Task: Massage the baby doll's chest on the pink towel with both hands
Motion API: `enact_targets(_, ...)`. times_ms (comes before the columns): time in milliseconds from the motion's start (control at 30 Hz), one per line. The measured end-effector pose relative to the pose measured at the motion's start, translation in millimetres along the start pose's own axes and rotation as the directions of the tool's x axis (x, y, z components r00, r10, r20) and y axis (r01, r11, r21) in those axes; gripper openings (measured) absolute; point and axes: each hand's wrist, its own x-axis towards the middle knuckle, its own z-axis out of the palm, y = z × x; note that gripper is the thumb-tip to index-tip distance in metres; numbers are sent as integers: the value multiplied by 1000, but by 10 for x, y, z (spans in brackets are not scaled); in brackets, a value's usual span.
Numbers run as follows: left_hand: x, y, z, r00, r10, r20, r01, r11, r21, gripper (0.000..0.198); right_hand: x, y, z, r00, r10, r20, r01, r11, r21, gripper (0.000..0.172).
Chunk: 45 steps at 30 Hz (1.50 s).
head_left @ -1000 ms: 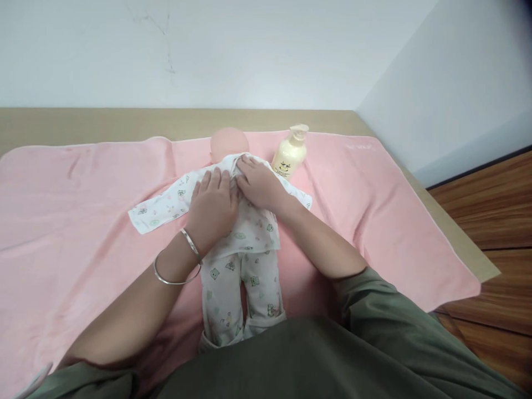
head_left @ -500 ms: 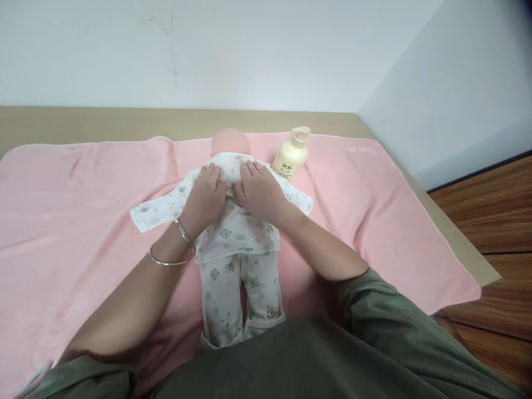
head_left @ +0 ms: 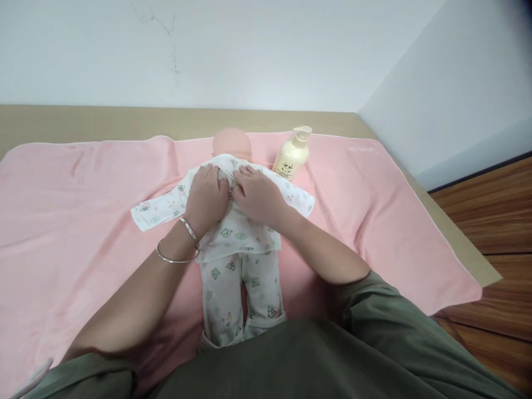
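A baby doll (head_left: 231, 143) lies on its back on a pink towel (head_left: 83, 199), dressed in a white printed top (head_left: 236, 230) and matching trousers (head_left: 236, 293). Both of my hands rest on the doll's chest just below the neck. My left hand (head_left: 206, 197), with two silver bangles at the wrist, has its fingers curled on the top's fabric. My right hand (head_left: 257, 194) meets it at the middle, fingertips pinching the cloth. What lies between the fingers is hidden.
A cream pump bottle (head_left: 291, 155) lies on the towel right of the doll's head. The towel covers a beige table (head_left: 103, 122) against a white wall. The table's right edge drops to a wooden floor (head_left: 499, 233).
My hands slid from flat on the chest to bunched together at the top's middle near the collar; the left hand moved up and its fingers curled.
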Motion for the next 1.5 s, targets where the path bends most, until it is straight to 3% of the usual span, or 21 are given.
enact_targets(133, -156, 261, -183, 998, 4, 62, -8, 998, 60, 40, 160, 167, 53, 992, 124, -19, -124, 992, -12, 49)
enact_targets(233, -184, 332, -238, 994, 24, 106, -29, 999, 43, 41, 188, 206, 116, 987, 161, -17, -161, 984, -70, 59)
enact_targets(400, -8, 101, -120, 991, -20, 130, 26, 999, -42, 53, 10, 25, 2, 998, 61, 35, -55, 988, -143, 53)
enact_targets(533, 95, -72, 24, 996, 32, 77, -31, 999, -11, 56, -111, -116, -112, 999, 12, 32, -5, 975, -223, 39)
enact_targets(733, 64, -49, 68, 997, -35, 69, 33, 999, 29, 65, 57, 43, -60, 995, 82, 54, -78, 994, -73, 44)
enact_targets(900, -15, 155, -171, 995, -29, 99, 22, 997, 68, 55, 256, 248, 96, 991, 110, 73, -109, 994, -12, 61)
enact_targets(1067, -87, 355, -549, 965, -103, 241, 95, 994, 46, 41, 266, 305, 169, 995, 81, 59, -79, 996, -29, 62)
enact_targets(1167, -99, 375, -632, 959, -114, 259, 112, 993, 24, 43, 249, 308, 164, 998, 62, 20, -61, 997, -41, 59)
enact_targets(1300, -68, 302, -529, 968, -61, 242, 67, 998, -15, 41, 205, 255, 67, 999, 49, 22, -48, 999, -25, 52)
enact_targets(1500, 80, 27, -193, 982, 37, 184, -33, 999, -26, 42, -30, -13, -194, 995, 66, 78, -65, 998, -21, 34)
